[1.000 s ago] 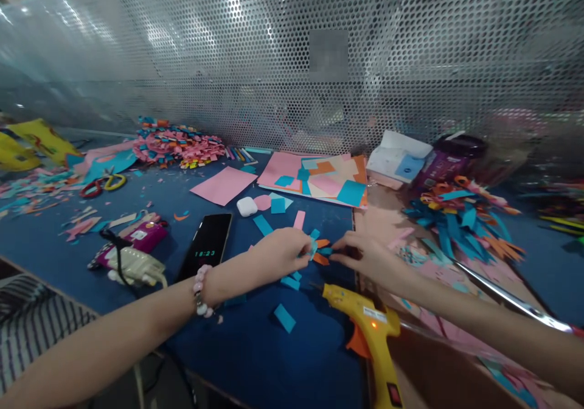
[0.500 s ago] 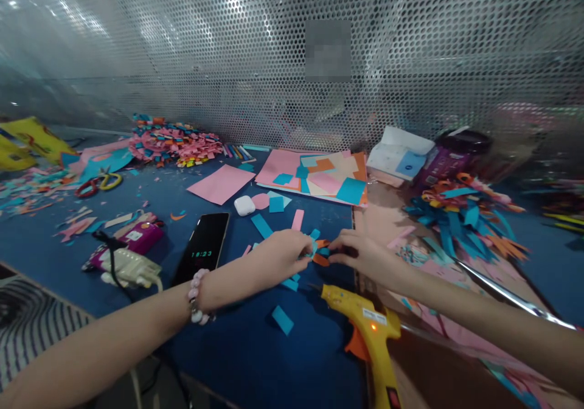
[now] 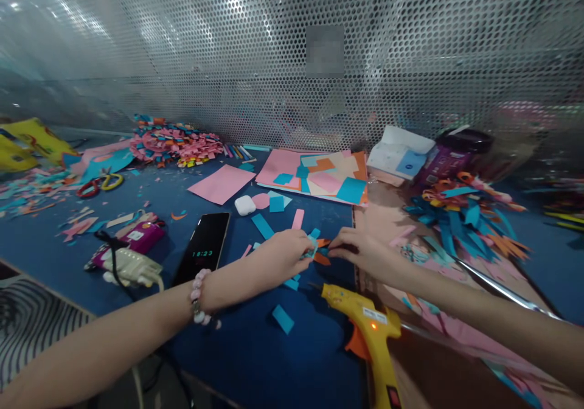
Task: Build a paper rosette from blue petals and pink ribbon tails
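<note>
My left hand (image 3: 283,254) pinches a small paper craft piece (image 3: 317,248) made of blue and orange strips, resting just above the blue table mat (image 3: 255,348). My right hand (image 3: 360,252) meets it from the right, fingertips closed on the same piece's orange and blue strips. A beaded bracelet (image 3: 199,296) sits on my left wrist. A yellow hot glue gun (image 3: 369,330) lies just in front of my hands, its light on. Loose blue paper rectangles (image 3: 283,319) lie around the hands.
A black phone (image 3: 204,248) and white earbuds case (image 3: 245,205) lie left of my hands. Pink and mixed coloured sheets (image 3: 319,178) lie behind. Cut strip piles (image 3: 173,144), scissors (image 3: 98,185), a power strip (image 3: 130,266) and finished paper pieces (image 3: 465,217) surround. Perforated metal screen (image 3: 292,62) at back.
My hands stay on the paper piece; the right fingers shifted slightly along its strips. The view moved a little.
</note>
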Tool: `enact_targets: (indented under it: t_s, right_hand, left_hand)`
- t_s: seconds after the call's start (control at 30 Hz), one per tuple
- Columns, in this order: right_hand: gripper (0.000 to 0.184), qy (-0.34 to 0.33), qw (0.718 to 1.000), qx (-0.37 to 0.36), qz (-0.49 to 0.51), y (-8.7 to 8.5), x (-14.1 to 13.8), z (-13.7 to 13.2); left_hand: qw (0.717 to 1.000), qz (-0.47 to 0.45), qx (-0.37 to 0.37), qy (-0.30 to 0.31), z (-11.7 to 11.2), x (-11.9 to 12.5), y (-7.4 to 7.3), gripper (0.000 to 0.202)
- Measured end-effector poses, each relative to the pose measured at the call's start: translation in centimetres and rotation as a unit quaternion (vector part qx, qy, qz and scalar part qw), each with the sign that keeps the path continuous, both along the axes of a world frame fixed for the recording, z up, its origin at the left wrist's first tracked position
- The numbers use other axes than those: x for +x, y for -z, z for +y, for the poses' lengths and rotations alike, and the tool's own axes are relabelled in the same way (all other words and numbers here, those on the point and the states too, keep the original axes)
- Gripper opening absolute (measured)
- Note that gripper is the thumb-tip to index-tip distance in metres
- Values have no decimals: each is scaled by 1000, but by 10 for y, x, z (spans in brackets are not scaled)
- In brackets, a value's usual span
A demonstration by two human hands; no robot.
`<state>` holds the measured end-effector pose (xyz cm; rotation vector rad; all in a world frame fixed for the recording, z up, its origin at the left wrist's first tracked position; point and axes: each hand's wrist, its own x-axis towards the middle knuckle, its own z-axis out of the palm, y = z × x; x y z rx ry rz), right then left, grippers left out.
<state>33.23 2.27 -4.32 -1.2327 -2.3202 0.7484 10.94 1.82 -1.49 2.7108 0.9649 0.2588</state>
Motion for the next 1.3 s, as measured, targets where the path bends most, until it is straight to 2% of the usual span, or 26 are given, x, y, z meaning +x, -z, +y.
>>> enact_targets:
  t_s: [0.23, 0.37, 0.47, 0.6, 0.7, 0.77, 0.87, 0.97, 1.03, 1.2, 1.3]
  right_hand:
    - [20, -6, 1000, -9, -5, -6, 0, -2]
    - [21, -3, 1000, -6, -6, -8, 1, -3]
    - [23, 16, 1000, 2, -7, -15, 3, -5]
    - [33, 76, 997, 26, -4, -27, 11, -6]
    - [37, 106, 994, 40, 5, -28, 14, -6]
    - [36, 113, 992, 48, 17, -26, 14, -8]
    - [39, 109, 991, 67, 37, -29, 8, -14]
    - [50, 89, 992, 78, 51, -41, -2, -17]
    - [50, 78, 993, 64, 59, -49, -8, -17]
    - [30, 42, 995, -25, 88, -63, -21, -14]
    - [26, 42, 992, -51, 109, -68, -25, -16]
  left_hand:
    - [998, 40, 35, 17, 1, 4, 4, 14]
    - [1000, 6, 23, 20, 0, 5, 7, 11]
    - [999, -31, 6, -5, -1, 4, 4, 12]
    - [996, -66, 5, -54, -3, 1, -5, 17]
    - [990, -105, 1, -95, -3, -3, -8, 20]
    - [976, -167, -33, -132, -1, -7, -9, 21]
    - [937, -268, -141, -172, 5, -13, -12, 20]
    - [917, -295, -215, -159, 12, -18, -16, 23]
    - [910, -302, -241, -146, 14, -19, -18, 24]
    - [892, -324, -291, -122, 8, -17, -23, 23]
    - [884, -333, -309, -112, 5, -17, -25, 21]
